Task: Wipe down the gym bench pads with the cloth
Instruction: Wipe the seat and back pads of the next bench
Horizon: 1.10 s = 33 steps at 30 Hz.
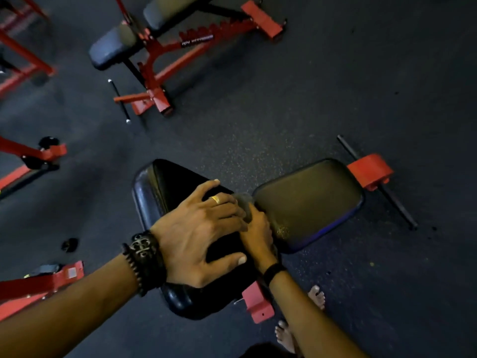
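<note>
A: Judging by the pads alone, how far along is the wiping taken to be?

B: Not much can be read from them. The large black vinyl backrest pad [165,192] is braced by the left hand [201,228], whose fingers are spread flat and relaxed on its surface, nothing being gripped. The smaller dark olive-black seat pad [309,200] lies just beside it, and a pale speckled patch is seen near its closer corner (dust, moisture or only glare, it cannot be told which).

A: And the cloth?

B: A small grey cloth [244,200] is glimpsed in the gap between the two pads, mostly hidden. It is held by the right hand [258,231], whose fingers are curled round it, though the fingertips themselves are covered by the left hand.

A: So what is reckoned done, and what left?

B: No clear wiped streak is shown on either pad, so nothing can be counted as finished. The work is judged to be at the junction of the two pads, with the broad faces and the sides possibly yet to be covered. A second red-framed bench with grey-blue pads [116,47] is seen well apart across the dark speckled rubber floor [335,86], and it looks untouched.

A: Anything to be minded?

B: The red steel bracket [258,303] under the backrest pad stands close to the right wrist, where a knock is thought possible.
</note>
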### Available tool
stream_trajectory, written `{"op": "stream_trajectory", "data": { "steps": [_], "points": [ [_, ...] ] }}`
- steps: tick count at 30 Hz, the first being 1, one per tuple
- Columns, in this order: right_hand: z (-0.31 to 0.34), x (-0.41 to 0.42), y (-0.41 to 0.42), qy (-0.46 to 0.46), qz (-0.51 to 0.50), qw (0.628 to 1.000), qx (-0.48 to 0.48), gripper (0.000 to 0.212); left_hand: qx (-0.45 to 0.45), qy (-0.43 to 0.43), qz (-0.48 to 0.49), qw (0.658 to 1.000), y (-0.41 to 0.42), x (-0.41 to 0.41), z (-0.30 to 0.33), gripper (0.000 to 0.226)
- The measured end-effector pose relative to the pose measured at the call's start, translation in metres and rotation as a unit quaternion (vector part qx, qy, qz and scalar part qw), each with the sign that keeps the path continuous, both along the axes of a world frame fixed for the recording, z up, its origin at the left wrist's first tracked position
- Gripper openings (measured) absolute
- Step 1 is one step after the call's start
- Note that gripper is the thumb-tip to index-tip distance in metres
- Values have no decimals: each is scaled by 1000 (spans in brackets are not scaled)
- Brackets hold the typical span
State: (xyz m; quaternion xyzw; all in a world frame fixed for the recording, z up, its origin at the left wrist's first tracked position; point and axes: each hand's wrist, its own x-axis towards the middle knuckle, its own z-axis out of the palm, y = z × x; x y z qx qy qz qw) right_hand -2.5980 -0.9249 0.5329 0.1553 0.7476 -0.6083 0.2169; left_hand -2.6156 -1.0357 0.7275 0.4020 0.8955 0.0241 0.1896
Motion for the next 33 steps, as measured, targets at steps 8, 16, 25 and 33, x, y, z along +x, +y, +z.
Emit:
{"op": "stream_trajectory", "data": {
  "steps": [8,16,25,33],
  "points": [
    [-36,16,9,-91,-28,995,4,56,-1,9,36,999,-1,4,-3,67],
    [79,47,50,-32,18,993,-108,21,68,62,85,992,-2,10,-3,92],
    [123,110,113,53,-82,995,1,13,21,172,150,973,19,45,4,120],
    [150,108,140,267,-32,957,106,50,318,-168,406,840,85,83,-4,64]
  ]
}}
